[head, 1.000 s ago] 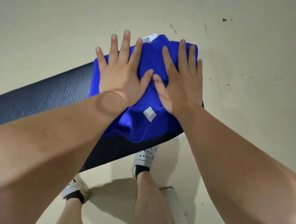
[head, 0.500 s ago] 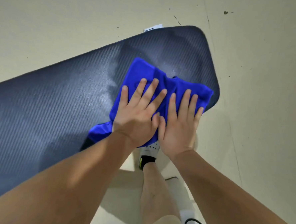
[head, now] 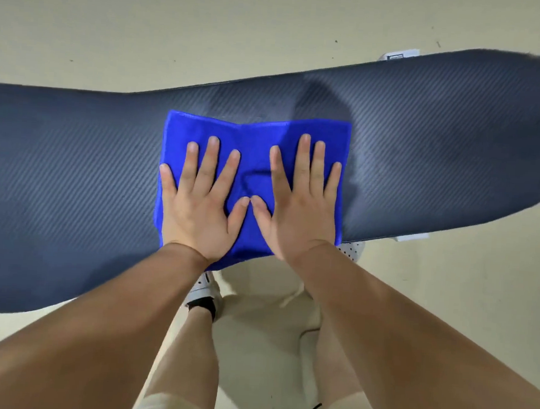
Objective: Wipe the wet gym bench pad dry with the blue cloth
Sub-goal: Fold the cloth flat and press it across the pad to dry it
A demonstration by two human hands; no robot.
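Blue microfiber-looking cloth (head: 257,134) is spread flat on the dark bench pad (head: 74,176), roughly in the middle of the pad's length. It sits on the side nearest the person, and its near edge droops just over the pad's near edge.

Both hands are on top of it, palms down. Left hand (head: 198,212) covers the left half and right hand (head: 296,218) covers the right half. All the fingers are straight and fanned wide, so nothing is being gripped or pinched, just flat pressing. The 2 thumb tips meet, or very nearly do, in the middle, and there's a little wrinkle of cloth bunched up between the hands.

The pad has a ribbed, carbon-weave kind of texture and runs across the whole view, with its rounded end off to the right. Darker smeary patches (head: 326,97) show on the surface just past the cloth and to its right, which look like damp areas.

A white tag (head: 401,54) peeks out from behind the pad's far edge. Underneath is a beige floor (head: 147,23), and 2 white shoes poke out below the pad, 1 (head: 205,290) near the left wrist and 1 (head: 349,250) by the right.
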